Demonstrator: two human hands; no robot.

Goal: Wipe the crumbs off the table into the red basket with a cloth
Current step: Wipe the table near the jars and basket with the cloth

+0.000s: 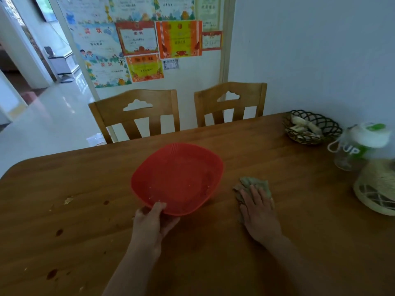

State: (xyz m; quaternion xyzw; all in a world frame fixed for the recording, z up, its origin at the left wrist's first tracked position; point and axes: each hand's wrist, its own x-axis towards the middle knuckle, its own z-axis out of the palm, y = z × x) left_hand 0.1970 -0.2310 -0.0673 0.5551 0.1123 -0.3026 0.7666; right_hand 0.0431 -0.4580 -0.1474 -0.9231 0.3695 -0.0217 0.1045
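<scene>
Sweeping target: crumbs (68, 200) lie scattered on the near left of the table (277, 263), pale flecks well apart from both hands; a few smaller specks sit nearer still, and the dark oval marks among them look like knots or stains in the wood, though I cannot tell which.
Left hand: the left hand (152, 218) pinches the near rim of the red basket (177, 178), thumb on top and fingers curled underneath, so the basket tilts with its near edge raised off the wood.
Basket position: it sits mid-table, between the crumbs and the cloth, and appears nearly empty apart from a few tiny specks.
Right hand: the right hand (259, 212) lies flat and spread, palm down, pressing the greenish cloth (252, 185) onto the table just right of the basket; it is not gripping, only holding the cloth down.
Step in hand: likely readying cloth and basket before the first wipe.
Doing it well: the cloth is on the opposite side from the crumbs, so it should cross to the left; the basket rim would serve best held below the near table edge, with strokes pulled toward it.
Pressure: a flat palm and folded cloth should gather flecks rather than scatter them.
Far right clutter: a wire bowl (313, 127), clear jar (361, 144) and woven item (378, 186) are well clear.
</scene>
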